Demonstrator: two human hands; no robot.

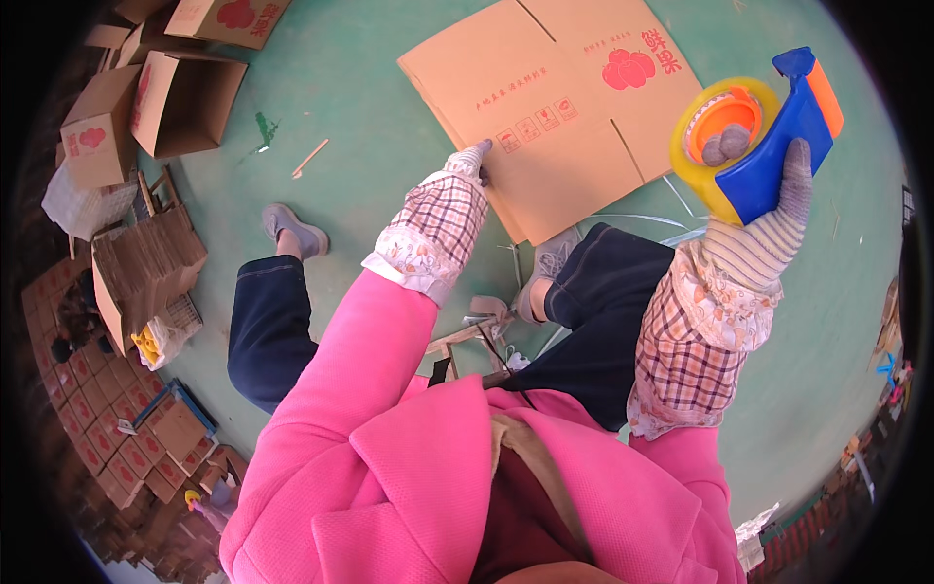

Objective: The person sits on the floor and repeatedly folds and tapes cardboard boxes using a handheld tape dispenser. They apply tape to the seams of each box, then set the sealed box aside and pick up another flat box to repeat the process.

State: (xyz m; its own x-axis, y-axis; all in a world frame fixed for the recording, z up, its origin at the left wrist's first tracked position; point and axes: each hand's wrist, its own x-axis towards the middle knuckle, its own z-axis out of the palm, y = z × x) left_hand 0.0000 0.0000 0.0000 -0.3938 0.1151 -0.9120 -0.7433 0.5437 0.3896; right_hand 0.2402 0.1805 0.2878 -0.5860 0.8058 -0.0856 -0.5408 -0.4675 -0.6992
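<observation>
At the near left edge of a flattened cardboard carton, my left hand in a grey-tipped glove closes on the board, its fingers partly hidden. The carton is brown with red fruit printing and lies tilted in front of me. To the right, my right hand, in a striped glove, grips a blue and orange tape dispenser. A yellow roll of tape sits on it, and grey gloved fingertips show at its orange hub. The dispenser is held up beside the carton's right side.
Open cartons stand at the upper left. Below them are a stack of folded cardboard and many flat printed boxes. A small stick lies on the green floor. Pale strapping strips lie by my right foot.
</observation>
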